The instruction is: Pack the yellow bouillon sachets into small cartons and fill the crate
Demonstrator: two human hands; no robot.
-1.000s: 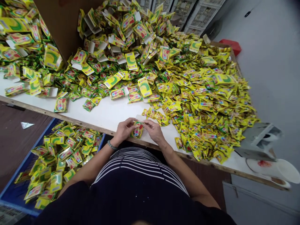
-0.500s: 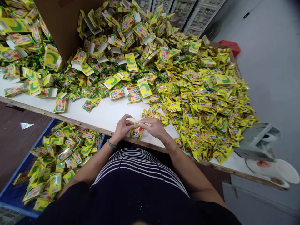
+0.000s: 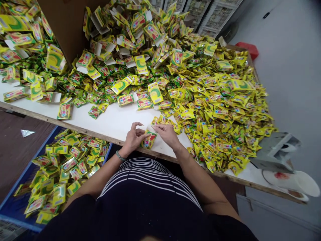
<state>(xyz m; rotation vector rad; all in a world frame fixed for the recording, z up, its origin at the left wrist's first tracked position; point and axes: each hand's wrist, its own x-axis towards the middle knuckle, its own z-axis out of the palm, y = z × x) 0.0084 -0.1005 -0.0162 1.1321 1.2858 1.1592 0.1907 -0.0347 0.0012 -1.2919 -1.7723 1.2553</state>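
A small yellow, green and red printed carton (image 3: 148,140) stands tilted at the front edge of the white tabletop. My left hand (image 3: 134,138) grips it from the left, thumb on its upper front. At its top a white flap (image 3: 150,128) sticks up, and my right hand (image 3: 165,134) pinches at that flap with thumb and forefinger. Just behind my right hand lie several small yellow sachets (image 3: 160,119). A closed-looking carton (image 3: 64,111) lies by the table edge to the left.
A large heap of yellow sachets (image 3: 220,113) covers the table's right side. Open cartons (image 3: 140,63) are piled at the back beside a brown cardboard panel (image 3: 57,23). Below left, a blue crate (image 3: 15,197) holds many cartons. A grey metal device (image 3: 273,150) stands at right.
My right hand has shifted slightly right and up, away from my left fingers, so the carton's white flap now shows between them. The carton tilts a little more to the right.
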